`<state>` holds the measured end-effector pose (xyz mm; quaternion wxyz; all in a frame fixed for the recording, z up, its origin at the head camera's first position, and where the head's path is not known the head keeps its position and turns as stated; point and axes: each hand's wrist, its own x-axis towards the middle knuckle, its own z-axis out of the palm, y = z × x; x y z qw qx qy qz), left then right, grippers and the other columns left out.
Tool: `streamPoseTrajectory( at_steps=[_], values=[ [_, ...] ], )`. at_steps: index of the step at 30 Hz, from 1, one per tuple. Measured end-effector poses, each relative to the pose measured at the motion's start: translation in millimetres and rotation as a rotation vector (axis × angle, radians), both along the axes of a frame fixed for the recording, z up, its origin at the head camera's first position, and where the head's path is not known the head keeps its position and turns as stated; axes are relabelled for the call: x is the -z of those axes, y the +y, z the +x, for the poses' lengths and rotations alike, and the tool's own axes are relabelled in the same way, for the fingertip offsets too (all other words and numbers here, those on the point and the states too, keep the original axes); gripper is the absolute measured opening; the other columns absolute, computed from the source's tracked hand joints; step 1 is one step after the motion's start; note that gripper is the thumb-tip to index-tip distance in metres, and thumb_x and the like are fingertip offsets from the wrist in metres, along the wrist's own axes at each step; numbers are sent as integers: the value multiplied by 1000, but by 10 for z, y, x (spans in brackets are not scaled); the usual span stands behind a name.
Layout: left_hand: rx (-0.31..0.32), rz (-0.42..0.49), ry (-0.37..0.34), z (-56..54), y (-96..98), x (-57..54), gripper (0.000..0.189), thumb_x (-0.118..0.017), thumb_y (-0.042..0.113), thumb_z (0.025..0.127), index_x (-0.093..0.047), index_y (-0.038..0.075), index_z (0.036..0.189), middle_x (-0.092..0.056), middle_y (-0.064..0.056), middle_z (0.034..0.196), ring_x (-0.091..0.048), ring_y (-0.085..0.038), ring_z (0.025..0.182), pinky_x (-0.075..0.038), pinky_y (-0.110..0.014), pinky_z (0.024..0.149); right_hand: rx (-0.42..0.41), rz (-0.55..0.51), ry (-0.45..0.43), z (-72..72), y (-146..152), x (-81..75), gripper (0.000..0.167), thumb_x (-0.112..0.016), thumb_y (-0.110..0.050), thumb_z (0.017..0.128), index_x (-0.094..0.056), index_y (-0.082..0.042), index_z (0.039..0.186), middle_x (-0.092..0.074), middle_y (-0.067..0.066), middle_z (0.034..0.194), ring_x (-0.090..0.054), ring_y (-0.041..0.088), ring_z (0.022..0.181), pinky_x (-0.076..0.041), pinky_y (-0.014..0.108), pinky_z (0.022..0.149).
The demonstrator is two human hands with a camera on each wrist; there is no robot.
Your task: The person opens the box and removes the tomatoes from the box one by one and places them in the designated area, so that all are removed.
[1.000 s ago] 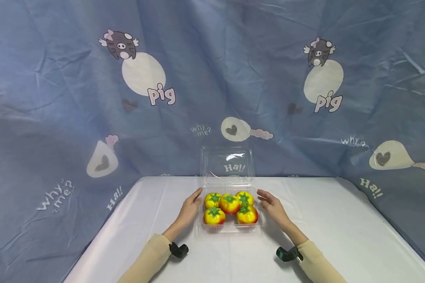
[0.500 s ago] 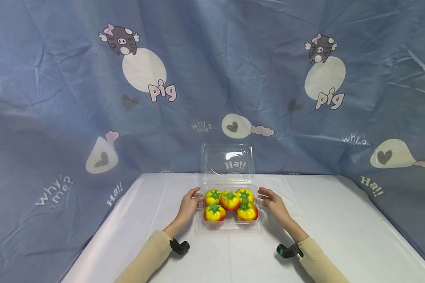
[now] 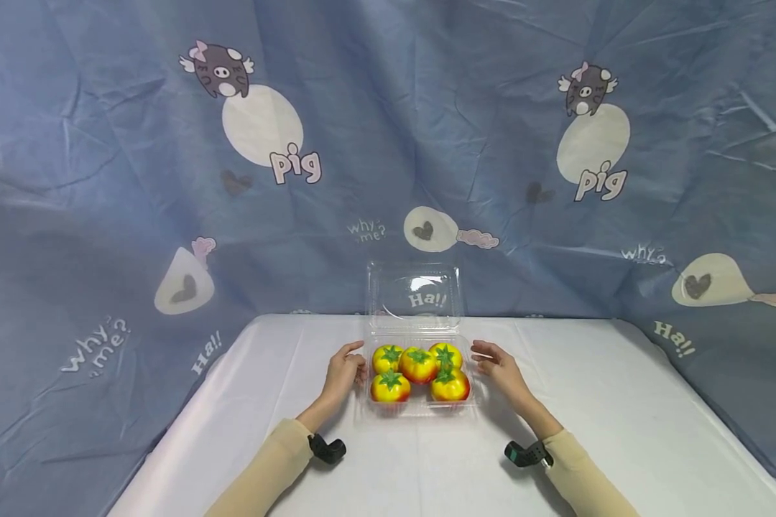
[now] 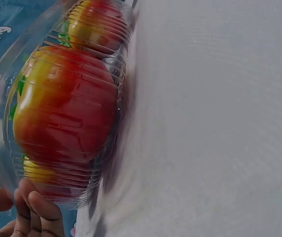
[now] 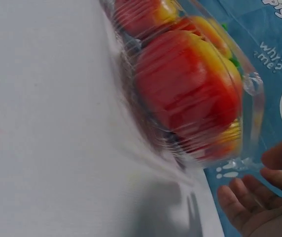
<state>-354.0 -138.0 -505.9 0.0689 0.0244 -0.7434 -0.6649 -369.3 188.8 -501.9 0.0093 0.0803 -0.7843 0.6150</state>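
Observation:
A clear plastic clamshell box (image 3: 420,413) stands in the middle of the table with its lid (image 3: 414,294) raised at the back. Several yellow-and-red tomatoes (image 3: 418,365) with green star-shaped tops sit inside. My left hand (image 3: 341,375) is beside the box's left side, index finger extended and other fingers bent. In the left wrist view its fingertips (image 4: 45,205) lie close to the ribbed wall; contact is hard to tell. On the other side my right hand (image 3: 501,373) has loose, spread fingers. The right wrist view shows those fingers (image 5: 234,200) apart from the box.
White cloth (image 3: 414,474) covers the table. Behind it hangs a blue curtain (image 3: 362,129) printed with pigs and words, close behind the raised lid. Each wrist carries a black strapped device (image 3: 328,450) below a beige sleeve (image 3: 265,467).
The head view has tilted slightly, so everything sits a little higher. My left hand has drawn back a little from the box. The right hand, box and tomatoes have barely moved.

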Motion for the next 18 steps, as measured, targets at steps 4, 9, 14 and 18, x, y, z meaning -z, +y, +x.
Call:
streamPoseTrajectory(
  at_steps=[4, 9, 14, 18],
  values=[
    [10, 33, -40, 12, 10, -26, 50, -46, 6, 85, -48, -5, 134, -57, -6, 66, -51, -12, 50, -45, -24, 47, 2, -4, 9, -2, 28, -40, 46, -48, 2, 92, -44, 8, 137, -49, 28, 137, -51, 41, 124, -53, 31, 94],
    [27, 44, -66, 14, 30, -22, 51, -46, 8, 86, -47, -4, 135, -55, -5, 66, -50, -14, 49, -44, -25, 47, 7, -16, 10, -2, 78, -77, 44, -49, 1, 93, -44, 8, 137, -48, 29, 137, -51, 41, 124, -53, 23, 89],
    [45, 46, -74, 21, 7, -18, 52, -46, 7, 85, -47, -4, 135, -55, -5, 66, -48, -14, 48, -43, -25, 46, 8, -12, 6, 7, 107, -114, 44, -50, 0, 94, -45, 7, 137, -49, 27, 138, -51, 40, 125, -53, 24, 89],
    [54, 53, -76, 33, -23, -39, 53, -44, 6, 83, -46, -3, 136, -53, -4, 65, -47, -14, 46, -41, -24, 43, -9, 15, 36, 12, 123, -178, 44, -52, 0, 93, -46, 7, 136, -49, 28, 137, -51, 40, 125, -53, 24, 90]
  ],
)
